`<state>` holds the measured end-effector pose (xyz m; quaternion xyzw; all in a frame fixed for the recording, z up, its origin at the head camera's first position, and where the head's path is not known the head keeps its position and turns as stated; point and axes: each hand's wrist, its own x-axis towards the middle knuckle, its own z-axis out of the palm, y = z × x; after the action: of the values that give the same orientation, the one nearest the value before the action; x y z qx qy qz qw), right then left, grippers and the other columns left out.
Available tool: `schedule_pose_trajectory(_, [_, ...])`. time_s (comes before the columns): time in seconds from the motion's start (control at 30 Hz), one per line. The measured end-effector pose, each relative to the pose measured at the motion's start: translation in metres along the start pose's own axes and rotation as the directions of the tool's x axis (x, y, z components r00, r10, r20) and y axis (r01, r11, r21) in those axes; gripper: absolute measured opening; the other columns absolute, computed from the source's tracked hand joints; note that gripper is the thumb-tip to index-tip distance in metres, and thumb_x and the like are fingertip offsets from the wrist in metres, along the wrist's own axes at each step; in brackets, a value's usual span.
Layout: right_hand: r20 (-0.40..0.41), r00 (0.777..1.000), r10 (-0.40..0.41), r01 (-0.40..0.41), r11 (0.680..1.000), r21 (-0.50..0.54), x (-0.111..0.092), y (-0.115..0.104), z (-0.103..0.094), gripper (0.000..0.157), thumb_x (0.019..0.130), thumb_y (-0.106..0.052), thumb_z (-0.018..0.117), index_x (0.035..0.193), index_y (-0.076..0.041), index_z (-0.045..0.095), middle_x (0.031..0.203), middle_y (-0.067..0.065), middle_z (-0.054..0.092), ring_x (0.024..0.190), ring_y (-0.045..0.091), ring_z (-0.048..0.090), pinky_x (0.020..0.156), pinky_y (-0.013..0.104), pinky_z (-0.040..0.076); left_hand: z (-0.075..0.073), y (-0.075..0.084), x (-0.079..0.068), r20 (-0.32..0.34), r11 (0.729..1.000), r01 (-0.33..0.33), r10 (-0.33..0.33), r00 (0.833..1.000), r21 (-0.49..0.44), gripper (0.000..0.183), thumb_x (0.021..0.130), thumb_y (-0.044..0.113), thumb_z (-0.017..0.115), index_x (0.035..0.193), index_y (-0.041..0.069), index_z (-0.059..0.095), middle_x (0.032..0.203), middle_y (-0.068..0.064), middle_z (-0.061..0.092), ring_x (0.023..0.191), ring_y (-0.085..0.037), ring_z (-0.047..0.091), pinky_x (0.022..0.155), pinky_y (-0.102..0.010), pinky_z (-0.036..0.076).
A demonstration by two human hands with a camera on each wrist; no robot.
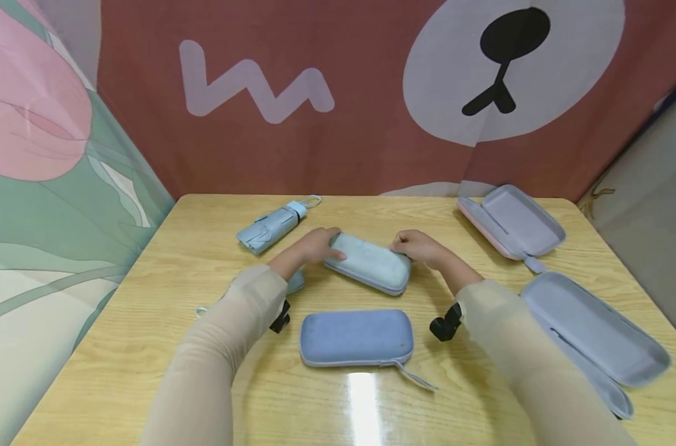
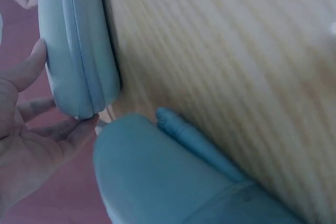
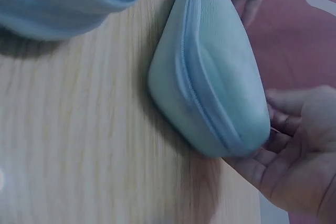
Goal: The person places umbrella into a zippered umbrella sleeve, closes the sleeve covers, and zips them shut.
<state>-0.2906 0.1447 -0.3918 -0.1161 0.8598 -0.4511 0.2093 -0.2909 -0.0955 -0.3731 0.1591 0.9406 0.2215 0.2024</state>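
On our desk (image 1: 148, 322), two unfolded cases (image 1: 524, 220) (image 1: 600, 328) lie rightward; arms (image 1: 220, 347) outstretched, our left grip (image 1: 317, 245) and right grip (image 1: 420, 247) clasp a closed mint case (image 1: 371, 263) by opposite ends.

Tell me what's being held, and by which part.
The pale green-blue case: left hand at one end, right hand at the other.

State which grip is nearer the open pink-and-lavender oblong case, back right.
Right. The right grip holds the right end of the pale mint oblong zippered case, left of the open case; the left grip holds the opposite end, farther off.
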Motion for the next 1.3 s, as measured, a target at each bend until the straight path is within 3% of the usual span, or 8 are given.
schedule_pose_trajectory(0.2, [0.062, 0.997, -0.034, 0.04, 0.994, -0.098, 0.014, -0.006, 0.005, 0.025, 0.091, -0.008, 0.04, 0.108, 0.002, 0.053, 0.11, 0.017, 0.051, 0.098, 0.026, 0.046, 0.08, 0.035, 0.038, 0.001, 0.005, 0.001, 0.045, 0.993, -0.079, 0.076, 0.996, 0.083, 0.075, 0.08, 0.034, 0.059, 0.135, 0.0, 0.022, 0.138, -0.014, 0.023, 0.126, -0.025, 0.019, 0.101, -0.033, 0.016])
schedule_pose_trajectory(0.33, [0.126, 0.991, -0.046, 0.052, 0.997, -0.05, 0.023, -0.004, 0.007, 0.031, 0.089, -0.002, 0.037, 0.118, 0.004, 0.047, 0.118, 0.021, 0.047, 0.108, 0.031, 0.043, 0.086, 0.038, 0.036, 0.002, 0.006, 0.001, 0.045, 0.983, -0.12, 0.115, 0.992, 0.137, 0.072, 0.08, 0.033, 0.058, 0.135, 0.0, 0.024, 0.139, -0.013, 0.021, 0.127, -0.024, 0.018, 0.101, -0.032, 0.015])
schedule_pose_trajectory(0.47, [0.17, 0.984, -0.052, 0.049, 0.998, 0.025, 0.031, -0.002, 0.008, 0.039, 0.085, 0.006, 0.032, 0.122, 0.005, 0.043, 0.119, 0.022, 0.046, 0.108, 0.032, 0.043, 0.084, 0.036, 0.039, 0.001, 0.007, 0.001, 0.051, 0.975, -0.136, 0.129, 0.99, 0.177, 0.071, 0.081, 0.034, 0.057, 0.134, 0.001, 0.025, 0.139, -0.013, 0.022, 0.126, -0.024, 0.019, 0.101, -0.032, 0.015])
schedule_pose_trajectory(0.73, [0.208, 0.977, -0.05, 0.047, 0.999, 0.018, 0.04, -0.005, 0.011, 0.044, 0.083, 0.008, 0.033, 0.126, 0.0, 0.042, 0.123, 0.019, 0.044, 0.114, 0.029, 0.039, 0.089, 0.037, 0.034, 0.001, 0.005, 0.0, 0.073, 0.967, -0.142, 0.129, 0.989, 0.211, 0.071, 0.081, 0.038, 0.054, 0.136, 0.004, 0.023, 0.141, -0.01, 0.017, 0.127, -0.023, 0.017, 0.101, -0.032, 0.017])
schedule_pose_trajectory(0.87, [0.208, 0.977, -0.048, 0.051, 0.999, -0.004, 0.044, -0.007, 0.013, 0.05, 0.08, 0.011, 0.032, 0.127, -0.003, 0.042, 0.127, 0.017, 0.04, 0.119, 0.029, 0.032, 0.088, 0.038, 0.033, 0.004, 0.002, -0.002, 0.064, 0.93, -0.236, 0.227, 0.972, 0.281, 0.066, 0.082, 0.037, 0.051, 0.135, 0.005, 0.026, 0.14, -0.01, 0.02, 0.127, -0.023, 0.017, 0.1, -0.032, 0.018])
schedule_pose_trajectory(1.07, [0.193, 0.98, -0.051, 0.06, 0.997, -0.041, 0.046, -0.012, 0.015, 0.051, 0.079, 0.013, 0.03, 0.125, -0.004, 0.044, 0.127, 0.015, 0.041, 0.118, 0.029, 0.034, 0.085, 0.037, 0.036, 0.008, 0.001, -0.007, 0.031, 0.86, -0.365, 0.38, 0.925, 0.357, 0.056, 0.084, 0.031, 0.052, 0.132, 0.008, 0.035, 0.136, -0.012, 0.029, 0.125, -0.024, 0.024, 0.098, -0.033, 0.024])
schedule_pose_trajectory(1.17, [0.182, 0.981, -0.065, 0.078, 0.995, -0.062, 0.045, -0.014, 0.017, 0.044, 0.082, 0.01, 0.032, 0.122, 0.0, 0.046, 0.12, 0.017, 0.047, 0.11, 0.029, 0.042, 0.083, 0.037, 0.039, 0.009, 0.001, -0.007, 0.018, 0.843, -0.387, 0.411, 0.912, 0.373, 0.056, 0.082, 0.029, 0.056, 0.13, 0.006, 0.037, 0.133, -0.014, 0.032, 0.122, -0.025, 0.028, 0.097, -0.032, 0.026])
schedule_pose_trajectory(1.3, [0.148, 0.986, -0.072, 0.087, 0.991, -0.104, 0.045, -0.015, 0.018, 0.03, 0.087, 0.002, 0.04, 0.114, 0.002, 0.053, 0.111, 0.017, 0.053, 0.098, 0.027, 0.049, 0.076, 0.032, 0.042, 0.009, 0.002, -0.007, 0.015, 0.834, -0.381, 0.41, 0.912, 0.4, 0.061, 0.078, 0.028, 0.062, 0.129, 0.005, 0.039, 0.131, -0.015, 0.034, 0.12, -0.026, 0.031, 0.096, -0.032, 0.027])
